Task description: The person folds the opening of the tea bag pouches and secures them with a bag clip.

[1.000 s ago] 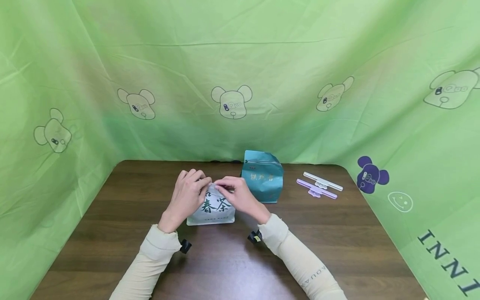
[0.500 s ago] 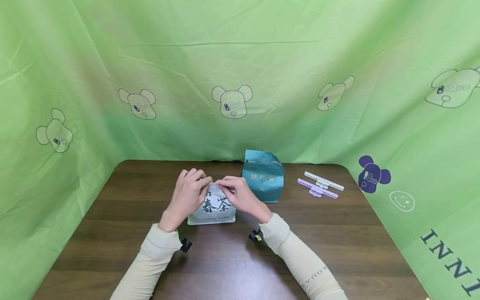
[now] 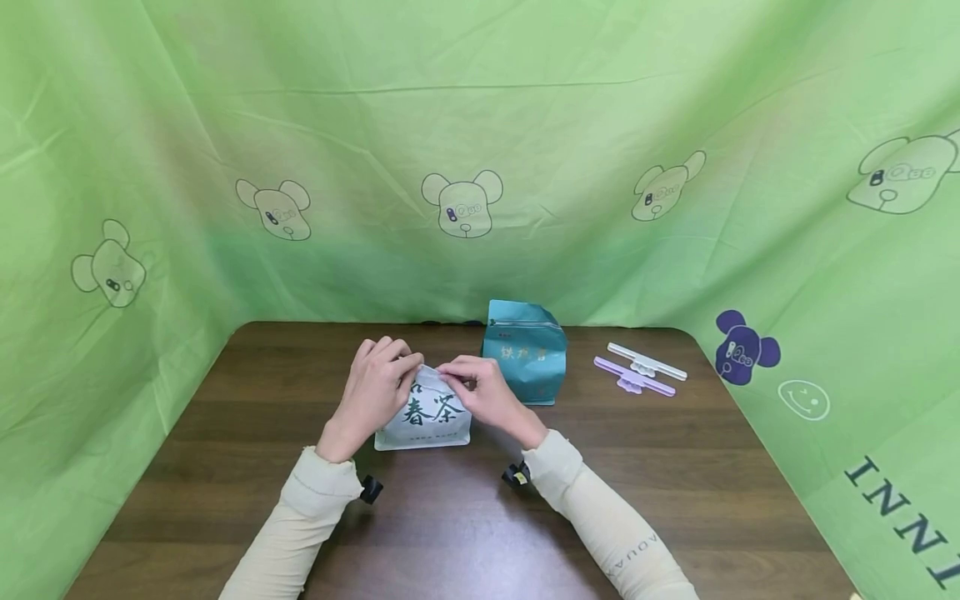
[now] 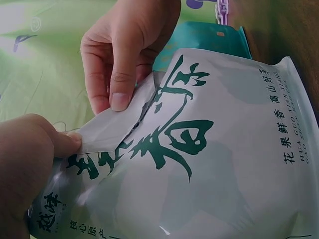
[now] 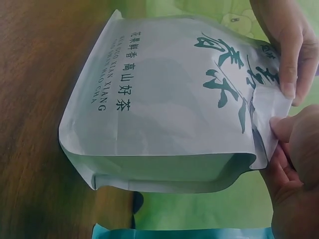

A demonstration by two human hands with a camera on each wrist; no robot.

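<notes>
A white tea bag (image 3: pixel 424 429) with green brush lettering stands upright on the table. Part of its top is folded over the front as a pale flap (image 4: pixel 117 124), which partly covers the lettering. My left hand (image 3: pixel 380 387) pinches the top at its left end, its thumb on the front by the flap's end. Farther right along the same fold, my right hand (image 3: pixel 487 392) pinches the flap, thumb in front and fingers behind. In the right wrist view the bag's gusseted side (image 5: pixel 169 172) bulges out, and the flap (image 5: pixel 269 112) lies between both thumbs.
Just behind my right hand stands a teal tea bag (image 3: pixel 525 358). A white sealing clip (image 3: pixel 656 365) and a purple one (image 3: pixel 633 377) lie at the back right of the wooden table (image 3: pixel 675 483). Green printed cloth (image 3: pixel 360 125) hangs around the back and sides.
My right hand has slid slightly to the right along the bag's folded top. The left hand holds its place, and the bag stays where it was.
</notes>
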